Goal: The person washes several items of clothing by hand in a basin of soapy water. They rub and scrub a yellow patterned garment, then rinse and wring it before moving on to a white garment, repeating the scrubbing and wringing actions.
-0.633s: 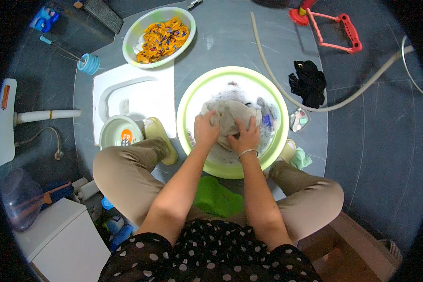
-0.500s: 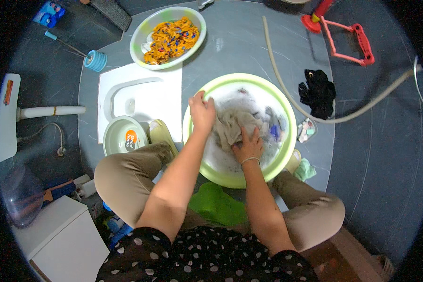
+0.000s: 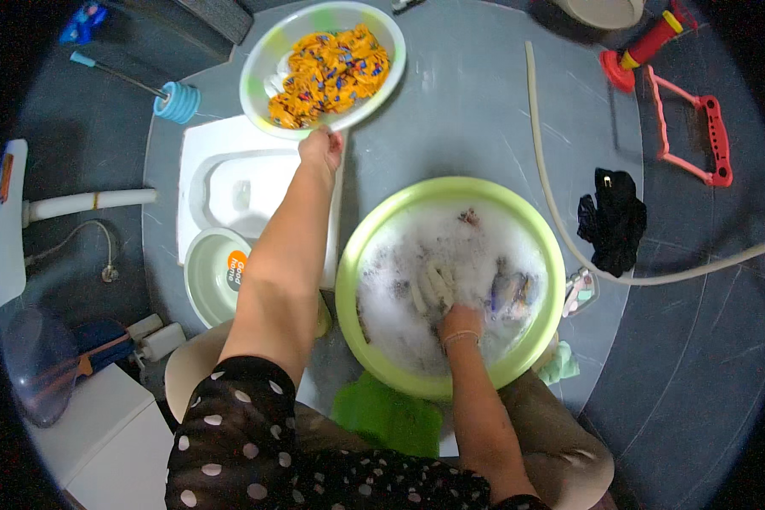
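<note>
A lime-green basin [image 3: 554, 293] of suds stands between my legs. In it a pale beige cloth [image 3: 438, 282] shows partly through the foam. My right hand [image 3: 461, 323] presses down into the suds beside this cloth, its fingers hidden under the foam. Darker and bluish wet cloth [image 3: 510, 293] shows at the right of the suds. Stretched forward, my left hand [image 3: 320, 150] is closed at the near rim of a white and green basin [image 3: 255, 98]. Whether it grips that rim is unclear. Orange patterned cloth [image 3: 340, 72] and something white lie in this far basin.
A white squat toilet [image 3: 217, 140] and a small pail [image 3: 204, 289] are at the left. To the right lie a hose [image 3: 540, 153], a black cloth or bag [image 3: 618, 217], a red-pink frame [image 3: 714, 140] and a soap box [image 3: 580, 291]. A green stool [image 3: 391, 416] is near me.
My left hand has moved from the lime-green basin forward to the far basin. My right hand has sunk deeper, and the beige cloth is now mostly under foam. The view has shifted.
</note>
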A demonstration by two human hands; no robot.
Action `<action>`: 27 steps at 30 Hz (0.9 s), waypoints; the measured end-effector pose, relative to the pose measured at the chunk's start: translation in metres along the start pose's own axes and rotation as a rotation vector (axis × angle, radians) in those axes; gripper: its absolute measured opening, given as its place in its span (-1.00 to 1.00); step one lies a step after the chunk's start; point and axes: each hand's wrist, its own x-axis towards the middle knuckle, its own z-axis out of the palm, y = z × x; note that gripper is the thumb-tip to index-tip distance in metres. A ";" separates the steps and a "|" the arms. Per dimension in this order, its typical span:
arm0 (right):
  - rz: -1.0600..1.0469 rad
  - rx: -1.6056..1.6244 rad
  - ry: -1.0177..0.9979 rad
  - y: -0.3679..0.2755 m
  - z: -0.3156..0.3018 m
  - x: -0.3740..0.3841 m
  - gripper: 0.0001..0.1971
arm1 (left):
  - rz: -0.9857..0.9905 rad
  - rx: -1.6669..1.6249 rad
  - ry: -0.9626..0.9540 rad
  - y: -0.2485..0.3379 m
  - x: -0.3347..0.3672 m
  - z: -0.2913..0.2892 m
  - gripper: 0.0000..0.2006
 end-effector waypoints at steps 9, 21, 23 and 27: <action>0.036 0.068 0.125 -0.003 0.005 0.015 -0.74 | -0.004 0.325 0.071 -0.036 -0.042 -0.011 -0.89; 0.029 0.076 0.485 -0.002 -0.015 -0.018 -0.83 | -0.154 0.340 0.127 -0.047 -0.111 -0.055 -0.83; -0.086 0.177 0.573 0.003 -0.010 -0.033 -0.89 | -0.027 0.392 0.043 -0.045 -0.146 -0.054 -0.76; -0.104 0.315 0.751 0.004 0.001 -0.057 -0.93 | 1.084 1.223 -0.501 -0.070 -0.241 -0.047 -0.69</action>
